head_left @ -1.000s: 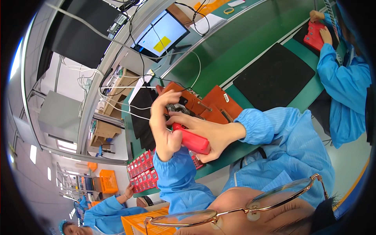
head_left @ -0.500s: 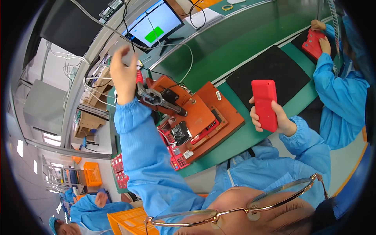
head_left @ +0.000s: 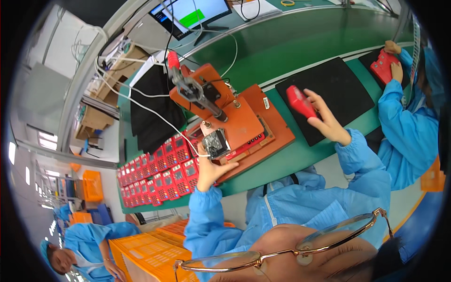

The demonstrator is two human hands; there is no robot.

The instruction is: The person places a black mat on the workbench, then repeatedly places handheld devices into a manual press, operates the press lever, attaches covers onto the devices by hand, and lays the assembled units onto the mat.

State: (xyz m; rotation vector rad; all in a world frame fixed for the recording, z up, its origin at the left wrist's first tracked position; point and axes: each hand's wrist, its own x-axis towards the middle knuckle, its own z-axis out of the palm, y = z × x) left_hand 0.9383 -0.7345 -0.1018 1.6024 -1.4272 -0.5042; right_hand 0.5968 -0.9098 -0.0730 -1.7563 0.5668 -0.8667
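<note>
A red handheld device [head_left: 300, 102] is in my right hand [head_left: 329, 123], tilted above the black mat [head_left: 350, 89]. My left hand [head_left: 210, 173] is at the near left end of an orange-brown clamp fixture [head_left: 277, 136], thumb and fingers spread apart. Its fingertips are beside a small black display module [head_left: 216, 143] with a white cable; whether they touch it, I cannot tell. Within the fixture, under its top plate [head_left: 242, 123], part of another red device [head_left: 248, 146] shows. The toggle clamp [head_left: 192, 89] has a red handle, which points up.
Rows of red devices [head_left: 162, 181] lie on the green bench to the left, with black cloth [head_left: 155, 105] behind. A monitor [head_left: 190, 19] stands at the back. At the right, a co-worker [head_left: 404, 117] holds a red device. Orange crates [head_left: 150, 249] stand lower left, near another person.
My left hand has come off the clamp handle and down to the fixture's near left end. The clamp handle is raised. My right hand has tilted the red device and moved it up over the mat.
</note>
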